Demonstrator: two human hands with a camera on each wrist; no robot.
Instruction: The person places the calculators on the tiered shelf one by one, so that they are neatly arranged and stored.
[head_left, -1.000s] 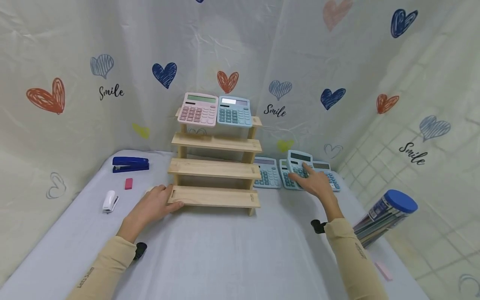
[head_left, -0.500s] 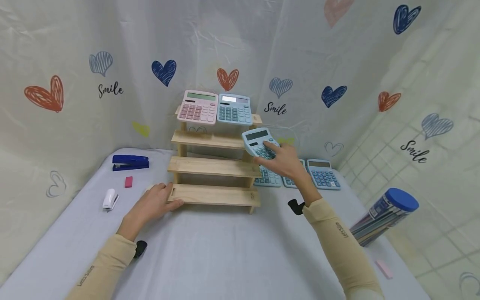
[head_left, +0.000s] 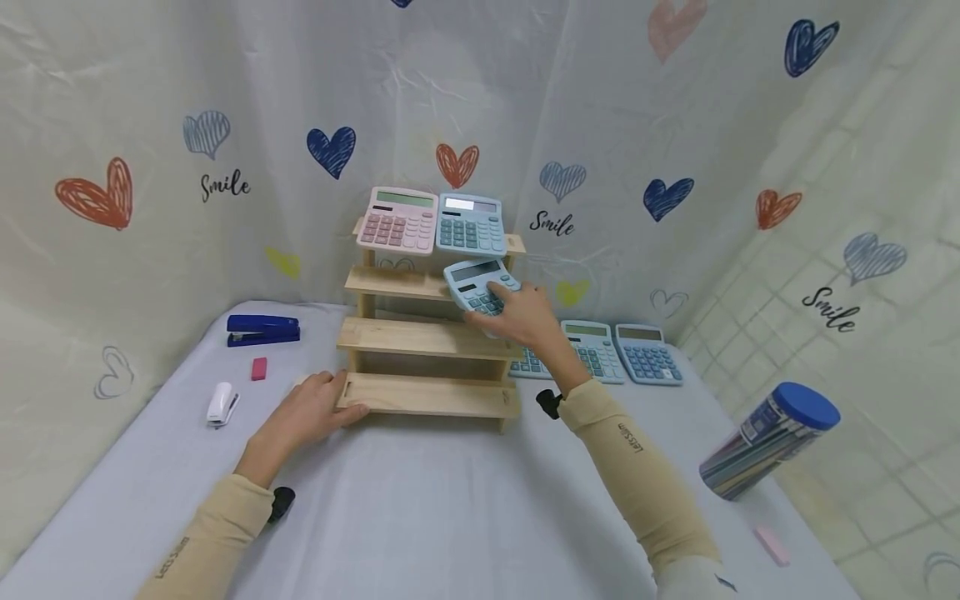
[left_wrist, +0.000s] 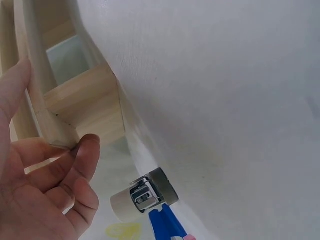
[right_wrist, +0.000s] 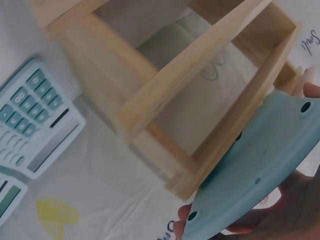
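Observation:
A four-step wooden rack [head_left: 431, 393] stands mid-table. My left hand [head_left: 303, 410] grips the left end of its lowest shelf; in the left wrist view the thumb lies on one side of the wood, curled fingers on the other. My right hand [head_left: 531, 318] holds a light blue calculator [head_left: 471, 283], tilted, at the right part of the second shelf from the top. In the right wrist view the calculator's underside [right_wrist: 250, 165] faces the camera, close to a shelf edge; whether they touch I cannot tell. The top shelf bears a pink calculator [head_left: 397, 221] and a blue calculator [head_left: 471, 225].
Several blue calculators [head_left: 649, 357] lie right of the rack, one partly hidden. A blue-lidded tub [head_left: 765, 446] leans at far right, near a pink eraser [head_left: 771, 546]. On the left lie a blue stapler [head_left: 262, 330], a red eraser [head_left: 258, 368] and a white stapler [head_left: 221, 405].
My right hand has lifted the blue calculator from the pile on the right and carried it left to the rack's second shelf from the top. The left hand has stayed on the rack.

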